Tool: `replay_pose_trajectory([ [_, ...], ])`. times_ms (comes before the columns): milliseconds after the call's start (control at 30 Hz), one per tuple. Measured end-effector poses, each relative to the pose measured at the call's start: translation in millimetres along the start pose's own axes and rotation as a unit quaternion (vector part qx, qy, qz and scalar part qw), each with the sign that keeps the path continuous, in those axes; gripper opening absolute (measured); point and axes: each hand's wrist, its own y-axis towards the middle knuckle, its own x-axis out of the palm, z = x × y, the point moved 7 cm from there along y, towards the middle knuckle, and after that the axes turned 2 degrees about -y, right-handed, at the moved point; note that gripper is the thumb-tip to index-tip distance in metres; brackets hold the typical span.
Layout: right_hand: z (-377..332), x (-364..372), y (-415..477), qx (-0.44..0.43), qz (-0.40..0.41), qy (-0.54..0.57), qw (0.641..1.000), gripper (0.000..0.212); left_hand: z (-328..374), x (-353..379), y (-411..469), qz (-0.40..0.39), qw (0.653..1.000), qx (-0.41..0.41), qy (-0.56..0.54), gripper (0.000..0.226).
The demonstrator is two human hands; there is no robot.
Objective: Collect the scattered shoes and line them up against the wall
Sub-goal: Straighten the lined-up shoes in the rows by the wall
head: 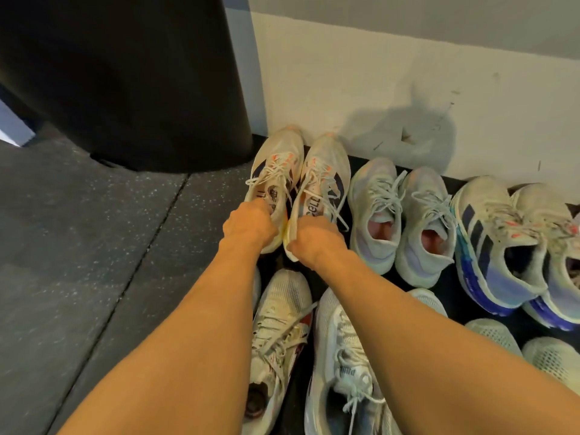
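Along the wall [408, 73], black column [125, 73] and pastel sneakers [373, 189] flank held pair [326, 161].

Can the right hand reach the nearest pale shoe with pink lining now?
Probably not yet: the right hand grips a white shoe. Once freed, the pale shoe lies just beside it, uncovered.

Likely a gym: speckled rubber floor tiles [78, 246], scuffed wall [408, 73], rows of running shoes [401, 215].
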Motion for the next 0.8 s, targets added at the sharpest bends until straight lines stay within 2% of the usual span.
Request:
replay_pose_trajectory([
  [133, -14, -5, -9, -0.083, 0.043, -0.043, 0.995, 0.035, -6, -14, -1, 0.087, 0.996, -0.011, 0.025, 0.036],
  [233, -19, -17, -15, -0.078, 0.104, -0.069, 0.989, 0.037, 3, -11, -6, 0.105, 0.994, 0.025, 0.034, 0.034],
  [333, -26, -24, -15, -0.061, 0.126, -0.072, 0.988, 0.036, 9, -8, -11, 0.12, 0.991, 0.045, 0.04, 0.031],
  [467, -22, -18, -10, -0.05, 0.08, -0.095, 0.991, 0.038, 13, -6, -12, 0.143, 0.987, 0.062, 0.034, 0.027],
  [567, -9, -16, -6, -0.012, 0.024, -0.061, 0.998, 0.043, 8, -8, -13, 0.157, 0.985, 0.051, 0.039, 0.024],
  [667, -4, -20, -1, 0.02, 0.001, -0.031, 0.999, 0.046, -3, -13, -11, 0.169, 0.984, 0.039, 0.038, 0.024],
  [800, -11, -15, 2, -0.025, -0.01, -0.012, 1.0, 0.04, 0, -9, -4, 0.122, 0.989, 0.059, 0.053, 0.028],
])
